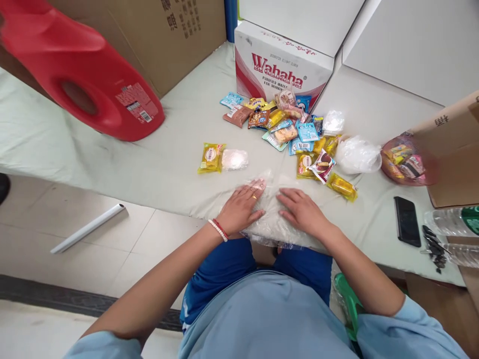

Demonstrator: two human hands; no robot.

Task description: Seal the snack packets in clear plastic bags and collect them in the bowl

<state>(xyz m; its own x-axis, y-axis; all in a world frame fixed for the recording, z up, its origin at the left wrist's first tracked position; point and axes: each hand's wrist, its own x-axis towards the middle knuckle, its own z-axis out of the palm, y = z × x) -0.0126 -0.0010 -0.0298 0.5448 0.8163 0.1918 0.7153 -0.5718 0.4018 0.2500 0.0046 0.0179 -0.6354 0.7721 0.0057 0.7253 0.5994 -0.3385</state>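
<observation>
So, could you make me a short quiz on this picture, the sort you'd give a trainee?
1. True or false: the left hand and the right hand are clasped together.
2. Where are the bracelets worn? (a) left wrist (b) right wrist (c) both wrists
3. Fill in: the box behind the snacks reads "____" in its biggest red letters.

Key:
1. False; they lie apart, with clear plastic showing between them.
2. (a)
3. Wahaha
</observation>
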